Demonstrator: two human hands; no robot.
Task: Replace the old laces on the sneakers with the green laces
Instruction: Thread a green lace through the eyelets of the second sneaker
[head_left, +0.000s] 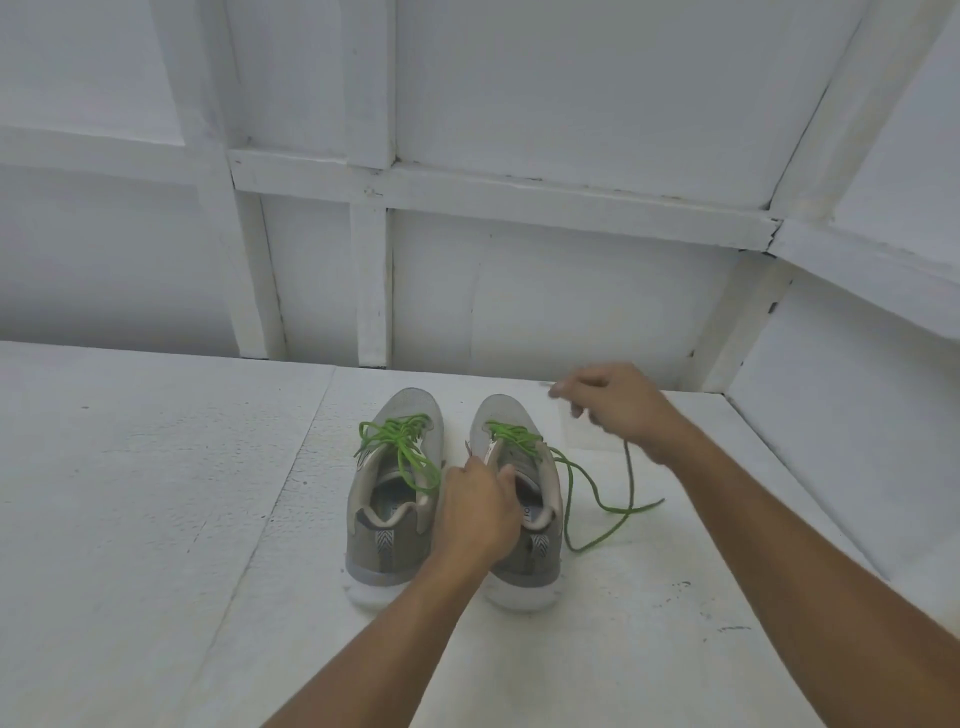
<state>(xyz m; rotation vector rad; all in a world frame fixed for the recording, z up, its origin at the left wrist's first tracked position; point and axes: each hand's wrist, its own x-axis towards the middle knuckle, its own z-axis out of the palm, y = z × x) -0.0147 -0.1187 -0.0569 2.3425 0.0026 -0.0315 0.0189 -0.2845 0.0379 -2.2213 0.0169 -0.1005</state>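
Two grey sneakers stand side by side on the white surface, toes pointing away from me. The left sneaker (400, 499) carries a green lace (402, 441) tied in loose loops over its tongue. The right sneaker (524, 467) has a green lace (582, 499) threaded through its front eyelets, with a long loose end trailing onto the surface to its right. My left hand (480, 512) grips the collar and tongue of the right sneaker. My right hand (615, 402) is raised beyond the right sneaker, fingers pinched on the lace's end, which hangs down from it.
The white board surface (156, 519) ends at a white framed wall (374, 291) just past the toes. A white side wall (841, 405) rises at the right. A seam in the surface runs diagonally left of the sneakers.
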